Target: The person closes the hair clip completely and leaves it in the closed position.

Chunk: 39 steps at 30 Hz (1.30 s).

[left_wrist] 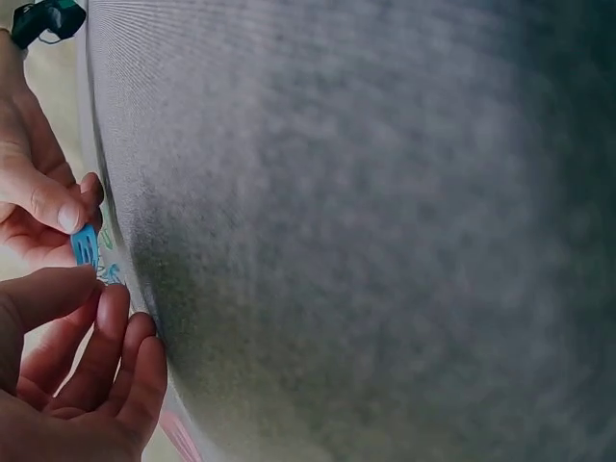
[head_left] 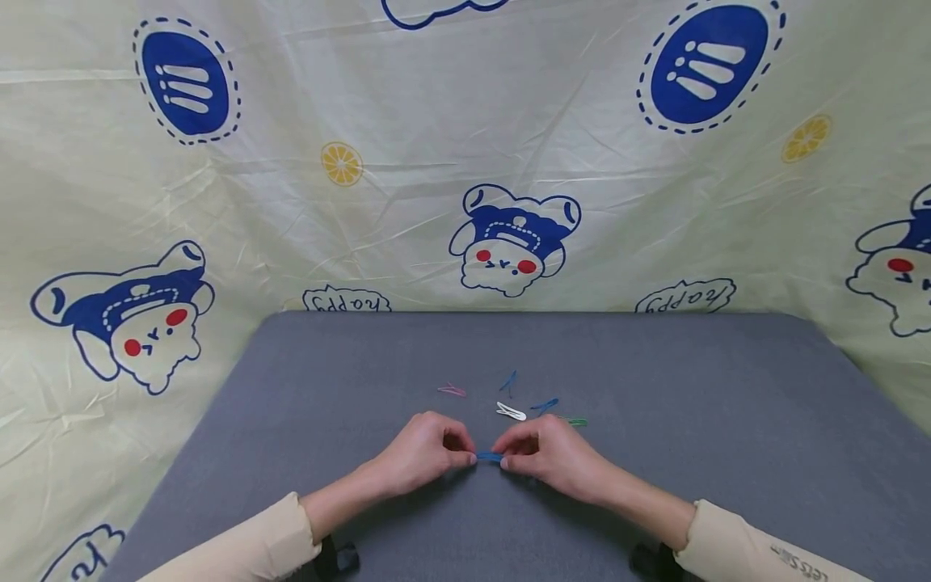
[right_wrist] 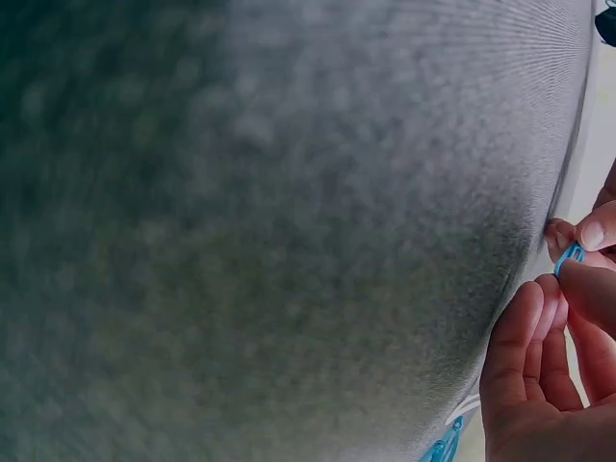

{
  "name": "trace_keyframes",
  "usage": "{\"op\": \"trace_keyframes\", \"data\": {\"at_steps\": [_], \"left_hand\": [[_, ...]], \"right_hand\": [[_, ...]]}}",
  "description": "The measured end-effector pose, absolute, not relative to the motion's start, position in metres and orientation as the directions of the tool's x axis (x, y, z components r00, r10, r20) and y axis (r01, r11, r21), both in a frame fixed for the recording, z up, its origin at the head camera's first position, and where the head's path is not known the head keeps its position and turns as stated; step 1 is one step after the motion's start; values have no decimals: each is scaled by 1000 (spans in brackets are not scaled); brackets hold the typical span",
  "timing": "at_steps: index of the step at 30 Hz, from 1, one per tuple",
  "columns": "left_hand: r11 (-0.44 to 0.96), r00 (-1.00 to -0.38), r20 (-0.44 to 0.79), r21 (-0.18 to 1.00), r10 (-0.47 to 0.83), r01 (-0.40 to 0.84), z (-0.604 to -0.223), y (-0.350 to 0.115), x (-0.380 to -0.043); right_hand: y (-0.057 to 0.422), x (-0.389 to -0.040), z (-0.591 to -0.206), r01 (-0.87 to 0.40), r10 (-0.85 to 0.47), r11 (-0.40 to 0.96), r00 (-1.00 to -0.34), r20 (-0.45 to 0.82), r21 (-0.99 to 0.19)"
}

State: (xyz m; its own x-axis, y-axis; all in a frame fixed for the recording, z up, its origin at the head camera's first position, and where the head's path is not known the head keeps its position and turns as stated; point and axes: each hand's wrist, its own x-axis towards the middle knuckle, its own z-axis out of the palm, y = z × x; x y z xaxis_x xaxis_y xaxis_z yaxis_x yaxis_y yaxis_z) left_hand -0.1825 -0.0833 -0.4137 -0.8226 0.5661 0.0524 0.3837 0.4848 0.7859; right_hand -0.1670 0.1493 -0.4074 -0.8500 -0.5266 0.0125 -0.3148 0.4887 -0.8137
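A small blue snap hair clip [head_left: 489,457] lies stretched between both hands, held low over the grey table. My left hand [head_left: 431,453] pinches its left end between thumb and fingertips. From the other side, my right hand [head_left: 550,457] pinches the right end with thumb and forefinger. Slots run along the blue clip [left_wrist: 85,247] in the left wrist view, where the fingertips cover both its ends. Just beyond the hands are a white hair clip [head_left: 511,411] and a blue one [head_left: 545,406]. A green clip [head_left: 577,422] is partly hidden behind my right hand.
Farther back on the table [head_left: 327,364] lie a pink hair clip [head_left: 452,390] and another blue clip [head_left: 508,383]. Behind the table's far edge hangs a pale curtain [head_left: 407,234] with printed bears and orange slices.
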Motion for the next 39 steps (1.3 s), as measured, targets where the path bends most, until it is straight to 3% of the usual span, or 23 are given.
{"op": "trace_keyframes", "data": {"at_steps": [21, 39], "left_hand": [[480, -749, 46, 741, 661, 470, -420, -89, -188], [472, -742, 40, 748, 670, 466, -420, -89, -190]], "right_hand": [[145, -169, -418, -345, -570, 496, -821, 0, -797], [145, -170, -415, -337, -570, 513, -821, -20, -789]]}}
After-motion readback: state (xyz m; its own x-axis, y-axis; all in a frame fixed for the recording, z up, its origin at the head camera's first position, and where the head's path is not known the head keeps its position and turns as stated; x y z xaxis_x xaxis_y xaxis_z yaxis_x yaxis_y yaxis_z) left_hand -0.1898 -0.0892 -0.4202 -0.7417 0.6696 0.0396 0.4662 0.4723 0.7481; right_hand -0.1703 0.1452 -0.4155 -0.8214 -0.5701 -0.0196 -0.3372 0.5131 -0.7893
